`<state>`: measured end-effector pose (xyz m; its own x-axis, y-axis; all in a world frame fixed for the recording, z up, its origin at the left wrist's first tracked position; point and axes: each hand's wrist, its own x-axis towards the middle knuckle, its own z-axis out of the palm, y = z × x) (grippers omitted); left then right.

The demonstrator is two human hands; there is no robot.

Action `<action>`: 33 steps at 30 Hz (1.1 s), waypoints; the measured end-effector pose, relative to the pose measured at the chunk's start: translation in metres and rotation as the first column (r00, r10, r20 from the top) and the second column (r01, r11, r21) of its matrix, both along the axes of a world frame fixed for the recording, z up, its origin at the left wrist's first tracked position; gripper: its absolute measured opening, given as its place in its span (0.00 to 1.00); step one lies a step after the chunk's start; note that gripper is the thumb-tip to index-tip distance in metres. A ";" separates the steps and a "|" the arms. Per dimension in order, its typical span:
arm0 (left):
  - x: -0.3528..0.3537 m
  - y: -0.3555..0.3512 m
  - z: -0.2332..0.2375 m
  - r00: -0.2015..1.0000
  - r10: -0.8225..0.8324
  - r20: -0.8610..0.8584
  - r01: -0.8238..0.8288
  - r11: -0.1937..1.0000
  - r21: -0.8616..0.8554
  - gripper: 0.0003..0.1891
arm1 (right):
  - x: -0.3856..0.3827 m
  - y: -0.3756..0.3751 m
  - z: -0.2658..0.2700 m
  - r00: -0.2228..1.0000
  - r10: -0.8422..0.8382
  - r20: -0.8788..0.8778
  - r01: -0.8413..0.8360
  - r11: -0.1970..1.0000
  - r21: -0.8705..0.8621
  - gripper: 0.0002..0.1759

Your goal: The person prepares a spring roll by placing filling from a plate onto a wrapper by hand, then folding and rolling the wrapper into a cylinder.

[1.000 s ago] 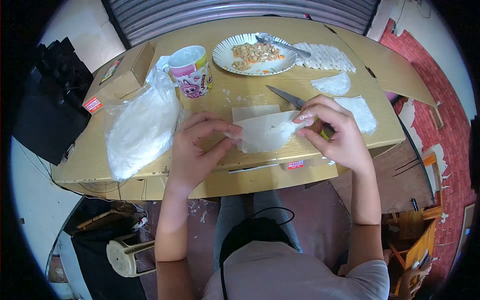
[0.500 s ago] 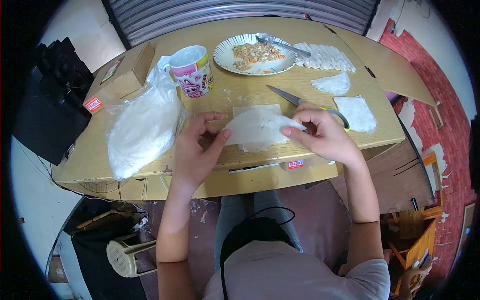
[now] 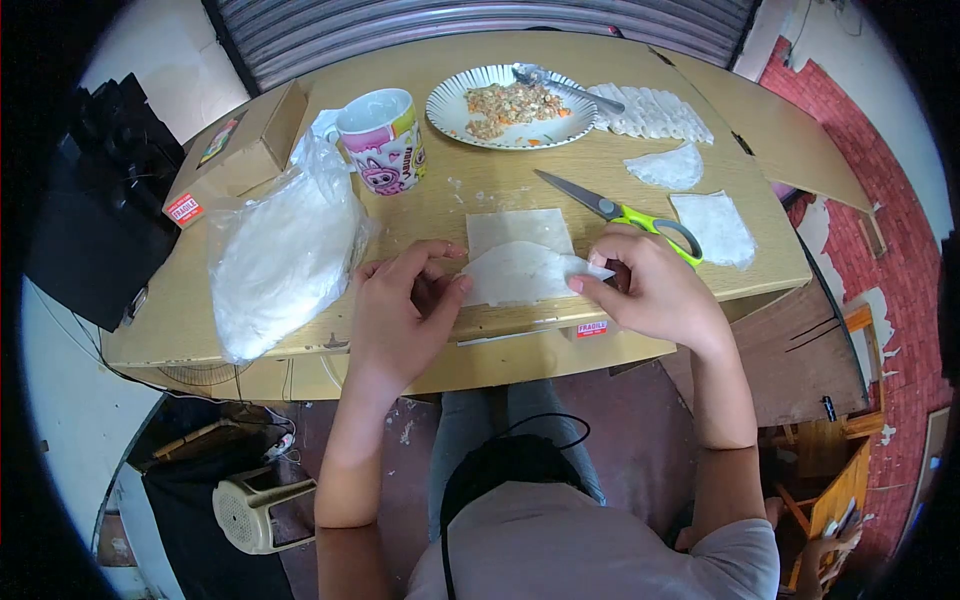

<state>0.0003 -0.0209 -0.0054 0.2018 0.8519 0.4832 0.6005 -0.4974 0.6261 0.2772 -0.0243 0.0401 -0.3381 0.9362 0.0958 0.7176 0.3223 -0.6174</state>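
Between my hands is a thin white wrapper sheet [image 3: 525, 272] with a curved upper edge, overlapping the lower part of a square wrapper [image 3: 515, 228] that lies flat on the table. My left hand [image 3: 402, 305] is closed on the sheet's left end, thumb against fingers. The sheet's right corner is pinched in my right hand [image 3: 650, 282], its tip poking out past the thumb. Just beyond my right hand lie green-handled scissors [image 3: 625, 212], blades pointing to the upper left. A separate square stack of wrappers [image 3: 713, 228] is to the right of them.
A paper plate [image 3: 445, 118] holds a chopped filling [image 3: 510, 105] and a spoon [image 3: 570, 88]. Rolled white pieces [image 3: 655, 115] line up beside it, with a folded wrapper [image 3: 668, 167] nearer. At left are a mug [image 3: 383, 145], a plastic bag of white contents [image 3: 285, 260] and a cardboard box [image 3: 240, 145].
The white sheet has come down toward the table's front edge, uncovering more of the square wrapper behind it. Both hands lowered slightly with it, and the scissors' green handles show more.
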 end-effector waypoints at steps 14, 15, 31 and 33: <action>0.001 0.001 -0.002 0.999 0.020 -0.027 -0.021 0.999 -0.044 0.13 | 0.006 -0.001 -0.002 0.995 -0.032 -0.098 0.032 0.999 0.002 0.16; 0.001 0.001 -0.002 0.999 0.019 -0.027 -0.020 0.999 -0.045 0.13 | 0.007 0.000 -0.003 0.995 -0.034 -0.098 0.034 0.999 0.002 0.16; 0.014 -0.004 0.010 0.989 0.078 -0.126 -0.042 0.963 0.265 0.12 | -0.018 -0.015 -0.015 0.971 0.171 0.167 -0.236 0.801 0.550 0.11; 0.023 -0.005 0.011 0.976 0.045 -0.212 0.044 0.917 0.396 0.12 | -0.019 -0.012 -0.017 0.969 0.178 0.173 -0.245 0.791 0.560 0.13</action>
<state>0.0229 -0.0262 0.0052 0.3373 0.5994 0.7259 0.6972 -0.6772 0.2353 0.2582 -0.0367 0.0227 -0.5607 0.6245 0.5437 0.6393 0.7438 -0.1951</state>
